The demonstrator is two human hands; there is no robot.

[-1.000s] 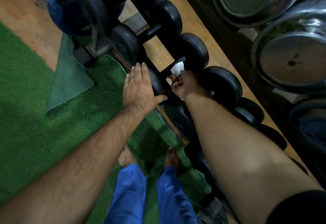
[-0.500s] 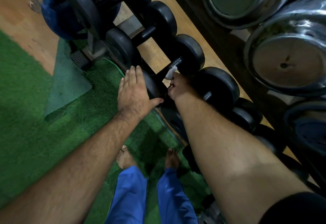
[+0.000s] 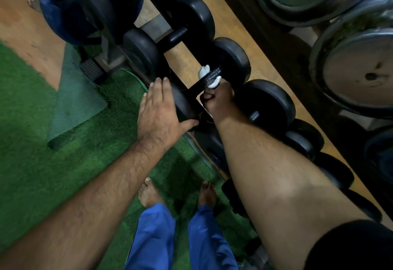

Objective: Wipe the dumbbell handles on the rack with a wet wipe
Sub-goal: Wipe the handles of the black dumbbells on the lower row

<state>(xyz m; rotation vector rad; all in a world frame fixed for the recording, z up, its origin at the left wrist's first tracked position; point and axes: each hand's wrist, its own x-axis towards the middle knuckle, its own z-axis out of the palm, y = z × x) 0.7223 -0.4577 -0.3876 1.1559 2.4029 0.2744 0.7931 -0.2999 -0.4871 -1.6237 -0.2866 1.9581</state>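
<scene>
At the centre of the frame, the right hand [image 3: 217, 101] grips a white wipe [image 3: 210, 78], its fingers [image 3: 207, 96] curled closed around the cloth. The wipe is wrapped about the black handle [image 3: 205, 80] of a dumbbell [image 3: 229, 61] resting on the rack [image 3: 153, 25], with cloth showing above and below the bar. The left hand [image 3: 157, 110] lies flat, fingers extended and holding nothing, palm against the near weight disc [image 3: 182, 105] of the same dumbbell. More black dumbbells run diagonally from upper left to lower right. Green turf [image 3: 32, 152] covers the floor at left, and bare feet [image 3: 148, 193] stand at bottom centre.
</scene>
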